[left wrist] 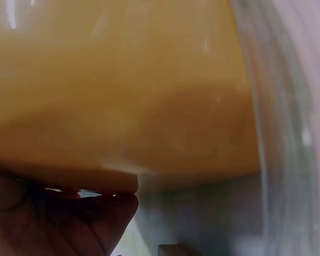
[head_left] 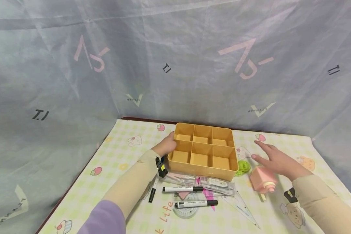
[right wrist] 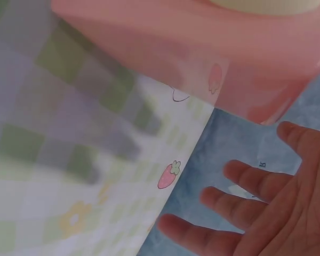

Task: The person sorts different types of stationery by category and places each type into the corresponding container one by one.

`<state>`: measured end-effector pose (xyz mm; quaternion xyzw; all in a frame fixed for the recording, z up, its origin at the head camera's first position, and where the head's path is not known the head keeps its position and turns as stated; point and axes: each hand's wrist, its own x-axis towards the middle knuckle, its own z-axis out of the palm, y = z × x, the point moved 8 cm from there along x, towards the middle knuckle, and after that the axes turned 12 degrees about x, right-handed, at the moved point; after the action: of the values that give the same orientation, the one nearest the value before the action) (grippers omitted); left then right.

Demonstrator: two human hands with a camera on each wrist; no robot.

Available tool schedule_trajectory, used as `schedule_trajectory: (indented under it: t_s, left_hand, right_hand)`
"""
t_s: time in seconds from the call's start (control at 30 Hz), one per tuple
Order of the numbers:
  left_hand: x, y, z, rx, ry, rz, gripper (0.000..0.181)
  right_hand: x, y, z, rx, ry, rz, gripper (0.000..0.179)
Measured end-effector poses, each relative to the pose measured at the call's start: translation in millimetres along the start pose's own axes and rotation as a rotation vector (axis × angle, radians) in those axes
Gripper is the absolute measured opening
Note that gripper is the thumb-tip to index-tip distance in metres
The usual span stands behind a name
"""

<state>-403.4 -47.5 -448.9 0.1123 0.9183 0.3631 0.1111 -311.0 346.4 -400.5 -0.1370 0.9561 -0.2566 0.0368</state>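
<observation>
An orange-yellow organizer box point(head_left: 202, 156) with six compartments stands toward the back of the table, nothing in it. At its left wall, my left hand point(head_left: 166, 145) grips the side; in the left wrist view the fingertips point(left wrist: 117, 213) meet the lower edge of the orange wall point(left wrist: 128, 96). Part of that hand is hidden. My right hand point(head_left: 278, 161) hovers with spread fingers just above and behind a pink block-shaped item point(head_left: 261, 178) with cream round parts, possibly a crank pencil sharpener. In the right wrist view these fingers point(right wrist: 240, 208) hold nothing.
Before the box lie two markers point(head_left: 182, 189), a black-capped pen point(head_left: 152, 195), clear plastic cases point(head_left: 217, 186), a protractor point(head_left: 185, 211) and a set square point(head_left: 244, 208). Green tape-like item point(head_left: 243, 166) sits at its right. Grey cloth point(head_left: 175, 65) hangs behind the table.
</observation>
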Motion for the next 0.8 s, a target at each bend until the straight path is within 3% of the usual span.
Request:
schedule_trajectory:
  t_s: [0.3,0.5,0.7,0.8]
  left_hand:
    - [-5.2,4.7,0.5,-0.032,-0.008,-0.018,0.069]
    - [-4.3,3.5,0.7,-0.016,0.004,-0.009,0.068]
    - [-3.1,0.9,1.4,-0.011,0.004,-0.013,0.070]
    - [-1.7,-1.2,2.3,-0.002,0.000,-0.020,0.070]
  right_hand:
    - [-15.1,-9,-1,-0.039,-0.003,0.016,0.071]
    - [-28.1,-21,3,-0.022,-0.084,-0.001,0.063]
    - [-37.0,-25,14,0.131,-0.223,0.070,0.080]
    - [-40.8,-29,18,0.143,-0.275,0.026,0.091]
